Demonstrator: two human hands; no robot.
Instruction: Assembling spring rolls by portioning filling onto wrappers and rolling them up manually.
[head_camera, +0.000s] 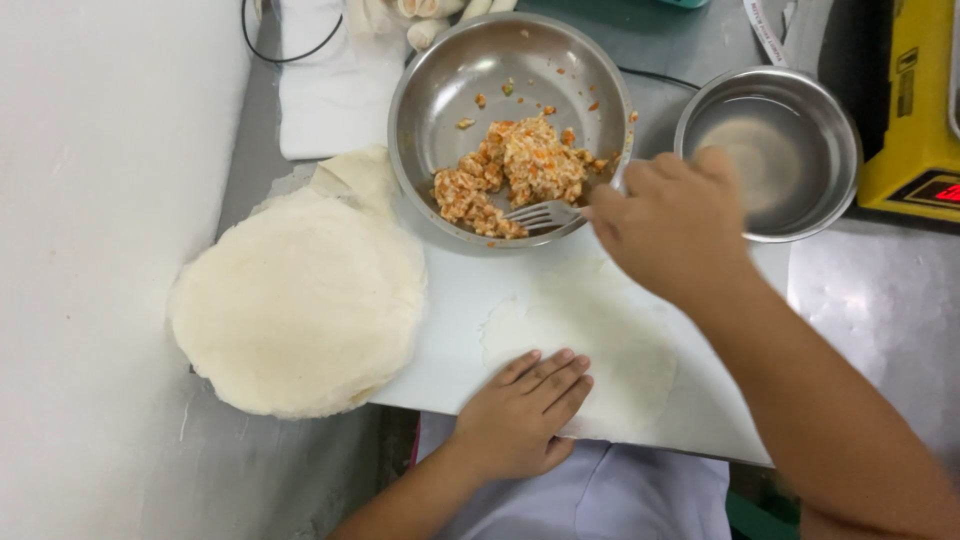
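Observation:
My right hand grips a metal fork whose tines reach into an orange and white minced filling inside a large steel bowl. Flat on the near edge of a thin round wrapper rests my left hand, fingers together. That wrapper lies on a white cutting board. A thick stack of round wrappers sits to the left, partly on the board.
A smaller steel bowl holding clear liquid stands at the right. A yellow scale is at the far right. A white cloth, a black cable and finished rolls lie at the back. White wall surface on the left.

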